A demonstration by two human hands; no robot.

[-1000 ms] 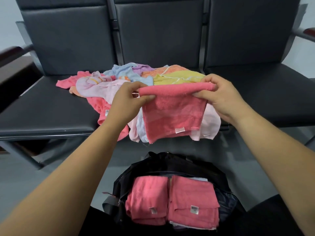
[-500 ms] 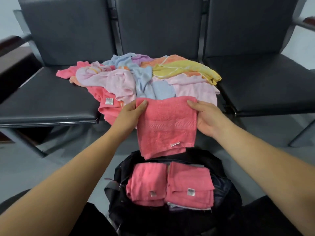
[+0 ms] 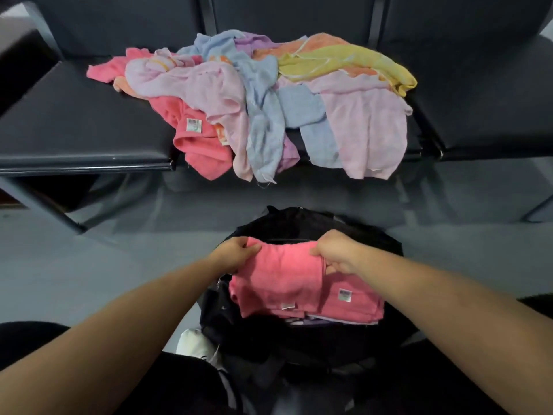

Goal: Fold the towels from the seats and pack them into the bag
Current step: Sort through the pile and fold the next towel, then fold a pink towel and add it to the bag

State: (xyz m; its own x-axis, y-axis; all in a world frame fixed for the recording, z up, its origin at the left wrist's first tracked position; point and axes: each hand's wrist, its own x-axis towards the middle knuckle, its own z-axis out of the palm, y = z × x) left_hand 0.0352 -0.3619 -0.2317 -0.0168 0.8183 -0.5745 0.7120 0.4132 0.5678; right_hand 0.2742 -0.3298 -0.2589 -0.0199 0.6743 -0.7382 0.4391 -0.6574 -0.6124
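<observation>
Two bare forearms reach forward over a black, soft fabric bag (image 3: 302,223) that slumps open on the smooth grey floor (image 3: 89,265); the left hand (image 3: 236,254) pinches the far left corner of one folded towel (image 3: 278,280), a coral-pink terry rectangle, and the right hand (image 3: 338,253) clenches its far right corner, fingers curled round the edge; the towel lies over the bag's mouth with a small white tag at its near edge; just to its right, inside the bag, sits a second folded coral towel (image 3: 359,310) with a white barcode label, thin pale layers showing under it; beyond, three dark padded seats (image 3: 89,121) stand in a row with smooth, leather-like cushions; a loose pile of towels (image 3: 263,109) sprawls across the middle seat and hangs off its front edge, crumpled and soft, in coral, pale pink, light blue, lilac, orange and yellow; the exact number cannot be told
</observation>
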